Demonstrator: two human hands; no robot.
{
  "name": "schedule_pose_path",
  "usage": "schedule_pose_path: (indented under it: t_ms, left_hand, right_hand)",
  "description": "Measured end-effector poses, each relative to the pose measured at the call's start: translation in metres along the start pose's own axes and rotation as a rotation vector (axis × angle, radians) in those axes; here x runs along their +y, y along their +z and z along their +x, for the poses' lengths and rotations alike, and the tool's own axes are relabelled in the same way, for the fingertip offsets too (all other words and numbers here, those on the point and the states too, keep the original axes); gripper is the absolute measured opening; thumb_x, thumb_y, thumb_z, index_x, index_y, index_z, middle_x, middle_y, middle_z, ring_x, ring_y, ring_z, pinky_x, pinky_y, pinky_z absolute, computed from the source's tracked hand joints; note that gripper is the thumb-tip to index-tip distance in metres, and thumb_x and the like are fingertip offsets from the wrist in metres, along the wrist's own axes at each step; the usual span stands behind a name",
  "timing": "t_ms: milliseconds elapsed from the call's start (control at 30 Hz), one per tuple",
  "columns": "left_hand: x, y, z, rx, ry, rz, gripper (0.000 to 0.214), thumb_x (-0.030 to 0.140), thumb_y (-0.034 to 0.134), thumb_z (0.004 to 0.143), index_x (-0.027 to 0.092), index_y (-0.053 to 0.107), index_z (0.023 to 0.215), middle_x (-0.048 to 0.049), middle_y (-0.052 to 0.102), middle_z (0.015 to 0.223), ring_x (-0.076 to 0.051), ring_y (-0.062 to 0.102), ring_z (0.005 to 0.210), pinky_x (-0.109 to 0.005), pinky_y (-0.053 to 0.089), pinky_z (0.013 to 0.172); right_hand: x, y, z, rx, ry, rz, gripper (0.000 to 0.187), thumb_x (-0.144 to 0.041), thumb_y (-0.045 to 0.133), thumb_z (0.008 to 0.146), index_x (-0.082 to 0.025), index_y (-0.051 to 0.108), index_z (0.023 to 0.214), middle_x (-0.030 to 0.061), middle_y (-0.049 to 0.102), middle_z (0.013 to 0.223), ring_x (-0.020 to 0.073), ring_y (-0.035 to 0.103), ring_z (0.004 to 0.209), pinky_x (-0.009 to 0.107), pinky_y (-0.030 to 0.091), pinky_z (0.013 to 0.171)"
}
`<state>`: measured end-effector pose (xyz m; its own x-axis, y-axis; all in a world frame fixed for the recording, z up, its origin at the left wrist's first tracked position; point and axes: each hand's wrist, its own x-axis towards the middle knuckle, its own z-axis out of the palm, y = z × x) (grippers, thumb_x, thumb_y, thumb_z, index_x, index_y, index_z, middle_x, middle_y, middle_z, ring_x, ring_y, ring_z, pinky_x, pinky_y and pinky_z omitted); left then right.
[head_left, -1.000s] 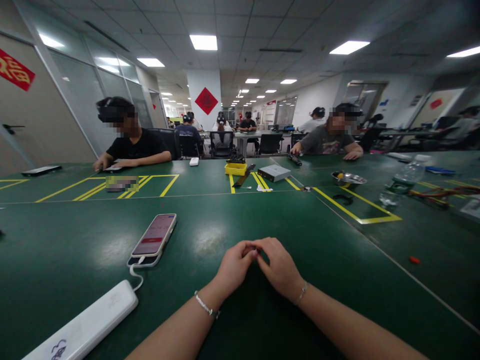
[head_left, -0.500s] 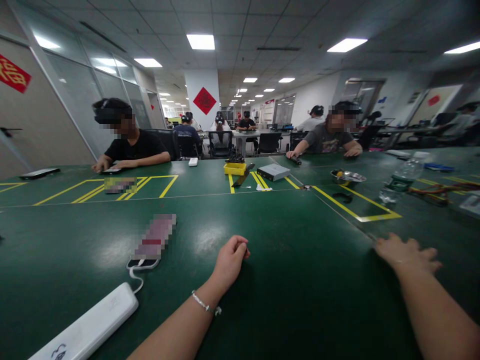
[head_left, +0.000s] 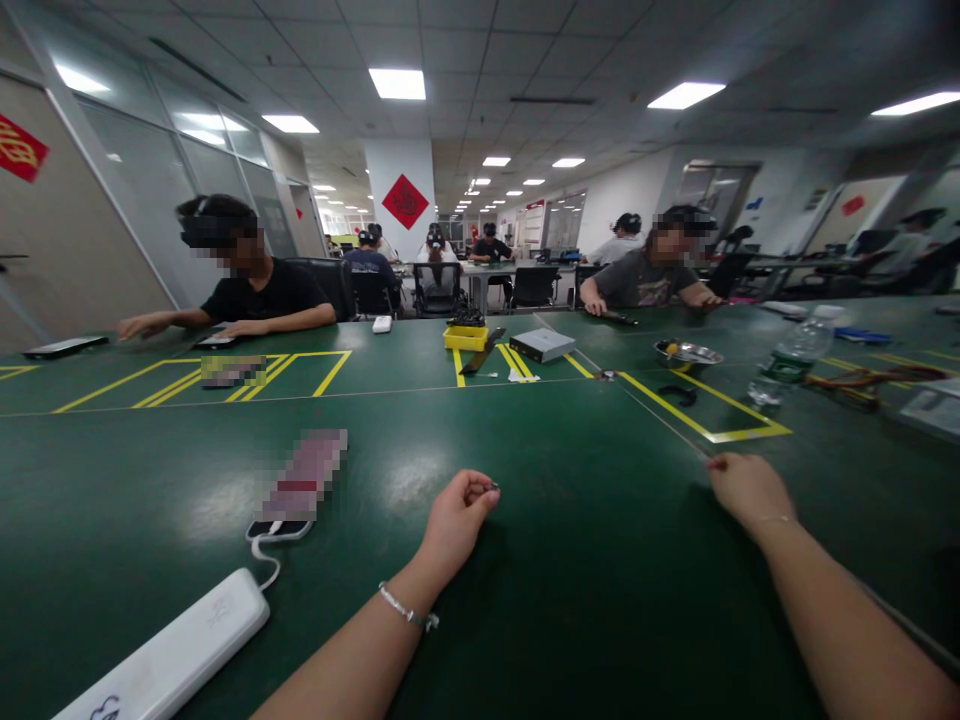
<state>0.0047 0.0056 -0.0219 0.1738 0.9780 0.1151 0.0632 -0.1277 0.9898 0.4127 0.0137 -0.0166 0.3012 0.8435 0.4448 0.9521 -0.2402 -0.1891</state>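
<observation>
My left hand (head_left: 456, 517) rests on the green table (head_left: 585, 560) near its middle, with thumb and fingers pinched on a tiny dark thing I cannot make out. My right hand (head_left: 746, 490) lies further right on the table, fingers curled together. A small red piece (head_left: 714, 463) shows at its fingertips. The two hands are well apart.
A phone (head_left: 300, 482) lies left of my left hand, cabled to a white power bank (head_left: 169, 650). Further back are a yellow tray (head_left: 466, 338), a grey box (head_left: 547, 345), a metal bowl (head_left: 688, 353) and a water bottle (head_left: 789, 364). Several people sit across the table.
My hands were together a second ago. The right hand swung out to the right, then drew back a little and now has the small red piece at its fingertips. The left hand stayed put.
</observation>
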Motion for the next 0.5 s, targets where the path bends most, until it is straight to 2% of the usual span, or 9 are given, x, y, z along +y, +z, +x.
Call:
schedule_pose_path:
  t_ms: [67,100,200,300,400,500]
  left_hand:
    - [-0.001,0.0,0.001,0.008,0.006,0.029,0.014,0.022,0.057,0.068,0.016,0.052,0.08,-0.0016,0.06,0.074,-0.012,0.056,0.067,-0.024,0.044,0.063]
    - [-0.001,0.0,0.001,0.013,0.008,0.034,0.015,0.021,0.058,0.067,0.016,0.052,0.079,-0.001,0.059,0.074,-0.012,0.055,0.067,-0.024,0.043,0.063]
    - [0.0,0.001,0.001,0.033,0.012,0.063,0.017,0.019,0.06,0.064,0.017,0.05,0.077,0.001,0.056,0.071,-0.011,0.053,0.064,-0.023,0.043,0.061]
    - [0.0,0.001,0.001,0.077,0.033,0.119,0.016,0.02,0.06,0.064,0.017,0.05,0.077,0.0018,0.055,0.069,-0.012,0.052,0.064,-0.024,0.041,0.062]
    - [-0.001,-0.001,0.001,0.088,0.063,0.16,0.01,0.027,0.051,0.073,0.018,0.052,0.076,0.0016,0.055,0.067,-0.012,0.052,0.063,-0.025,0.04,0.061]
    - [-0.002,-0.003,0.001,0.04,0.077,0.145,0.018,0.031,0.042,0.079,0.017,0.054,0.078,0.0014,0.054,0.062,-0.012,0.051,0.06,-0.025,0.039,0.059]
  right_hand:
    - [-0.038,0.003,-0.003,-0.104,0.027,0.114,0.022,-0.026,0.046,0.068,-0.016,0.064,0.073,0.0096,0.06,0.07,0.0179,0.056,0.06,0.031,0.041,0.053]
    - [-0.061,0.003,-0.007,-0.186,0.045,0.246,0.022,-0.028,0.047,0.069,-0.017,0.064,0.078,0.0075,0.061,0.073,0.0161,0.056,0.062,0.028,0.042,0.055]
    - [-0.137,0.002,-0.029,-0.508,0.117,0.885,0.023,-0.029,0.054,0.068,-0.017,0.059,0.087,0.0042,0.062,0.081,0.0113,0.056,0.067,0.024,0.044,0.06]
    - [-0.204,0.005,-0.054,-0.762,0.21,1.403,0.021,-0.026,0.064,0.062,-0.016,0.058,0.08,0.0016,0.061,0.077,0.0068,0.052,0.06,0.019,0.042,0.056]
    - [-0.244,0.013,-0.067,-0.903,0.303,1.694,0.018,-0.019,0.069,0.055,-0.014,0.058,0.068,0.0009,0.06,0.072,0.0049,0.052,0.06,0.018,0.042,0.06]
    - [-0.259,0.022,-0.069,-0.921,0.349,1.813,0.022,-0.015,0.072,0.051,-0.013,0.059,0.069,0.001,0.061,0.073,0.0051,0.053,0.063,0.018,0.043,0.064]
